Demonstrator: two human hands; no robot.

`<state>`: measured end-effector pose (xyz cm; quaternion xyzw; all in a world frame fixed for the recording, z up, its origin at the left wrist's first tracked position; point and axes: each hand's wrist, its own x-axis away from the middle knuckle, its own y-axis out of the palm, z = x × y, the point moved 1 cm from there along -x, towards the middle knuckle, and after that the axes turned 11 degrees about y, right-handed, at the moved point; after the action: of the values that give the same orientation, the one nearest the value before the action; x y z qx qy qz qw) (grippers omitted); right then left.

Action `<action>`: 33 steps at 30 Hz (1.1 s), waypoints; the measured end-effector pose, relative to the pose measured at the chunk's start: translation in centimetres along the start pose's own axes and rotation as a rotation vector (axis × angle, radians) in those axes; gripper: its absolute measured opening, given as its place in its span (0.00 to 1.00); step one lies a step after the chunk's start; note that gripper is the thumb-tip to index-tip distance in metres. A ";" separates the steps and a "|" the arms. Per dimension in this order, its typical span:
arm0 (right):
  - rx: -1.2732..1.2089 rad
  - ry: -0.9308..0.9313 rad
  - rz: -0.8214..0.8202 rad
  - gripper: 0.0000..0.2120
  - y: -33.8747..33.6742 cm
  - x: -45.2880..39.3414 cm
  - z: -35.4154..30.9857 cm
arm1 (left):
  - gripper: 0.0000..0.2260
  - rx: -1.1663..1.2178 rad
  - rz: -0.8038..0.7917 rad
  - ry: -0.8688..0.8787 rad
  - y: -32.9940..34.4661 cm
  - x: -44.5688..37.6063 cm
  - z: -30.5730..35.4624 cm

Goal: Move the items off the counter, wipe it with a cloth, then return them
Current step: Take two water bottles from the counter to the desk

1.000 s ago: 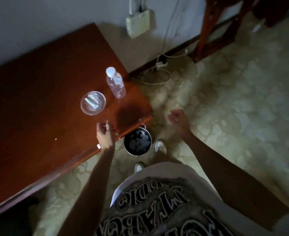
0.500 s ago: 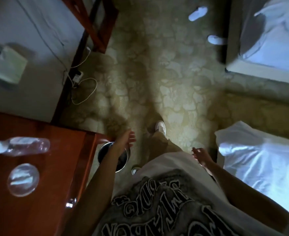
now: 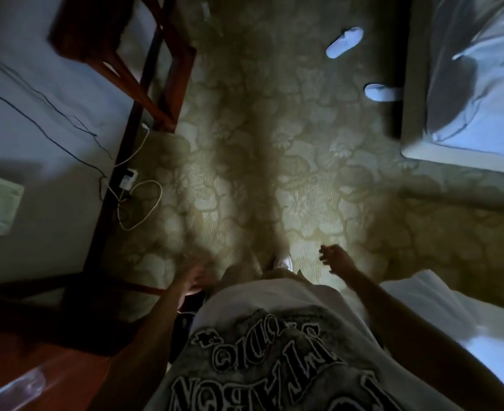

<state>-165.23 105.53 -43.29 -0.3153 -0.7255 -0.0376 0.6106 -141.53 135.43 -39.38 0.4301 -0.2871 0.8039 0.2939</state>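
At seven o'clock the clear plastic bottle lies blurred on the table: light, slippery I'd judge, best taken round its middle. Left hand and right hand (both blurred) hang loose, holding nothing.

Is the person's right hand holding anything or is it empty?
Empty. The right hand hangs over the carpet, fingers loosely spread, with nothing in them.
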 end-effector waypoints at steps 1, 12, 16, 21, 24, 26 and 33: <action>0.005 -0.016 -0.016 0.14 -0.9 -0.6 -3.2 | 0.21 0.004 0.026 -0.037 0.0 -0.2 0.9; -0.169 -0.016 -0.004 0.11 -7.5 -7.3 -25.2 | 0.11 -0.175 -0.009 -0.112 -1.7 -16.2 17.2; -0.213 0.172 0.048 0.10 -10.2 -8.5 -28.7 | 0.13 -0.206 -0.097 -0.091 -0.7 -23.0 35.6; -0.306 0.309 0.108 0.09 -11.5 -8.4 -30.3 | 0.11 -0.297 -0.142 0.223 2.2 -26.9 53.1; -0.417 0.310 0.112 0.06 -13.0 -9.8 -35.2 | 0.13 -0.342 -0.177 0.377 4.1 -29.8 64.3; -0.478 0.332 0.096 0.07 -14.0 -11.8 -38.9 | 0.14 -0.377 -0.211 0.414 5.2 -32.0 69.3; -0.218 0.185 0.048 0.16 -21.2 -23.4 -58.9 | 0.10 -0.350 -0.130 0.191 6.3 -39.7 77.0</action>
<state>-123.78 53.07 -42.75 -0.3920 -0.6500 -0.1306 0.6378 -87.71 67.29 -39.02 0.3121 -0.3647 0.7581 0.4414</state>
